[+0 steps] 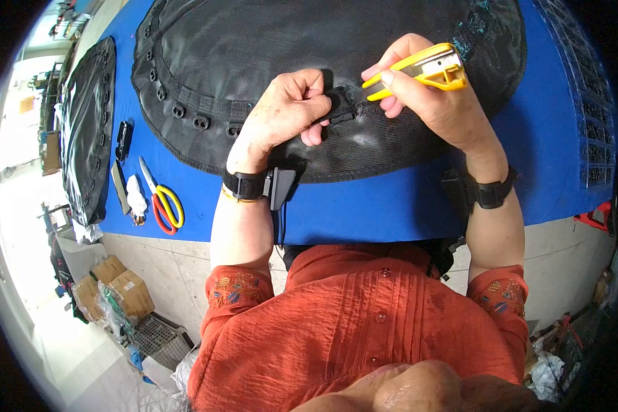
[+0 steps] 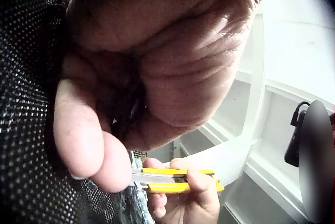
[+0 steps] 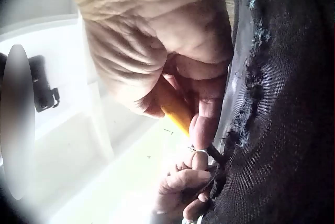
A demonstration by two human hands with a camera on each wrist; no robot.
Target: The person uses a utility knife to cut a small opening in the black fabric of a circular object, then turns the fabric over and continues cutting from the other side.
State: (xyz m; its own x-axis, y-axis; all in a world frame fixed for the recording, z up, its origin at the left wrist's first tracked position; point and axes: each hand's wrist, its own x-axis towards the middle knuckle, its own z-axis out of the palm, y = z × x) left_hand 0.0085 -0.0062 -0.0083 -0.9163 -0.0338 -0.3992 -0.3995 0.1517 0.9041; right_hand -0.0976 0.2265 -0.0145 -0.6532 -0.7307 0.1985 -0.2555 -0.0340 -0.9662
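My right hand [image 1: 436, 96] grips yellow thread snips [image 1: 449, 74], their blades pointing left toward a black webbing tab [image 1: 342, 106]. My left hand [image 1: 288, 106] pinches that tab between thumb and curled fingers, at the near edge of a large black mesh panel [image 1: 268, 41]. In the left wrist view, the snips [image 2: 183, 186] show beyond my left fingers, with part of the blades behind a fingertip. The right wrist view has the snips' yellow handle [image 3: 175, 110] under my right fingers, their tip close over the mesh near the left hand [image 3: 180, 184].
Scissors [image 1: 159, 199] with red and yellow handles lie left on the blue table [image 1: 364, 206], beside a black tool [image 1: 123, 141] and a crumpled white scrap [image 1: 136, 199]. Another black mesh piece [image 1: 86, 137] hangs over the left edge. Teal thread bits [image 1: 468, 38] dot the panel.
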